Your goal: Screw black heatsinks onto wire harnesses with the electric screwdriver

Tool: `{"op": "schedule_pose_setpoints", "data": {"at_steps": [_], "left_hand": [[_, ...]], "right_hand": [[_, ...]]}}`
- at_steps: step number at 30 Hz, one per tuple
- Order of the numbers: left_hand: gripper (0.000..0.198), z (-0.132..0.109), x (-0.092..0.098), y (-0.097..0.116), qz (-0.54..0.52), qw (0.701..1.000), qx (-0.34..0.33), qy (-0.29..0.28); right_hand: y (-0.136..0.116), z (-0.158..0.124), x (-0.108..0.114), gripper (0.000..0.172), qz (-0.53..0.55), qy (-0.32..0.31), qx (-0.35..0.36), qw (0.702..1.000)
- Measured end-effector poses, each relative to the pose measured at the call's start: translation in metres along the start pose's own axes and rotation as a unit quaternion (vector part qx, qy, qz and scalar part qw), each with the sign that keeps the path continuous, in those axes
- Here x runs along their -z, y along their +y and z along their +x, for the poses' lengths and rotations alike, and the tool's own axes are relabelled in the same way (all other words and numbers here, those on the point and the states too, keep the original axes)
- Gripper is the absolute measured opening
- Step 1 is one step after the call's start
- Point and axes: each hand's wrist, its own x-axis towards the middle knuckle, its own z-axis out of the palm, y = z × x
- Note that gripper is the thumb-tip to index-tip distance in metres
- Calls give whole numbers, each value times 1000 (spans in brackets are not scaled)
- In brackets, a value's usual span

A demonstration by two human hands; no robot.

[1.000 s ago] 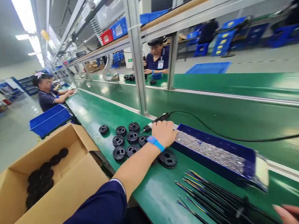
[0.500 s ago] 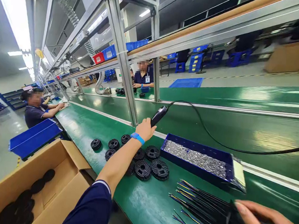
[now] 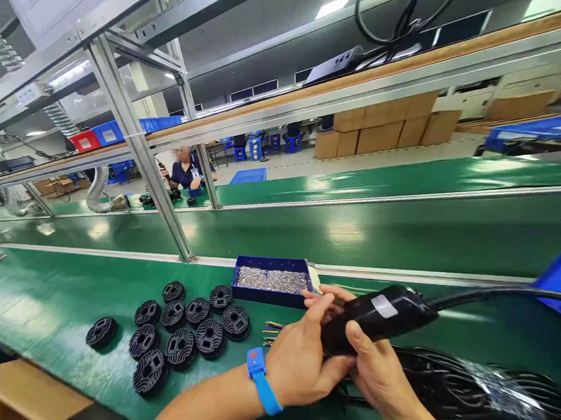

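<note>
A black corded electric screwdriver (image 3: 389,314) with a small pale label lies across both my hands, its cable running off to the right. My right hand (image 3: 381,368) wraps its body from below, thumb on the near side. Around its front end, my left hand (image 3: 298,357) is closed, a blue wrist band (image 3: 263,380) on that wrist. The tool's tip is hidden by my fingers. Behind my left hand show coloured wire ends (image 3: 272,331). A bundle of black cables (image 3: 446,378), partly in clear plastic, lies under and right of my right hand.
Several round black ribbed parts (image 3: 181,349) sit on the green bench (image 3: 55,296) to the left. A blue tray (image 3: 266,295) of small metal pieces stands beyond my hands. A cardboard box (image 3: 23,390) is at lower left, a metal post (image 3: 140,147) behind, and a person (image 3: 186,171) across the bench.
My left hand has brought the electric screwdriver back from the post towards me. My right hand has left the cables and now grips the tool too. The view has turned right.
</note>
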Motion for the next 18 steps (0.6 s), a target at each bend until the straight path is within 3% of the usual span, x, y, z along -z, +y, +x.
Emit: {"op": "schedule_pose_setpoints", "data": {"at_steps": [2, 4, 7, 11, 13, 18], "left_hand": [[93, -11, -4, -11, -8, 998, -37, 43], [83, -26, -1, -23, 3, 996, -43, 82], [49, -55, 15, -38, 75, 993, -3, 93], [31, -88, 33, -51, 187, 973, 84, 103], [28, -97, 34, -55, 195, 974, 91, 73], [39, -102, 17, -42, 194, 978, -9, -79]], "right_hand": [[-9, 2, 8, 65, 52, 27, -4, 998], [-24, 5, 19, 54, 109, 63, -15, 992], [-43, 2, 35, 42, 151, 85, -57, 983], [-46, -23, 47, 48, 153, 67, -129, 977], [-43, -39, 49, 48, 151, 32, -158, 975], [-44, -72, 61, 44, 54, -64, -205, 975]]}}
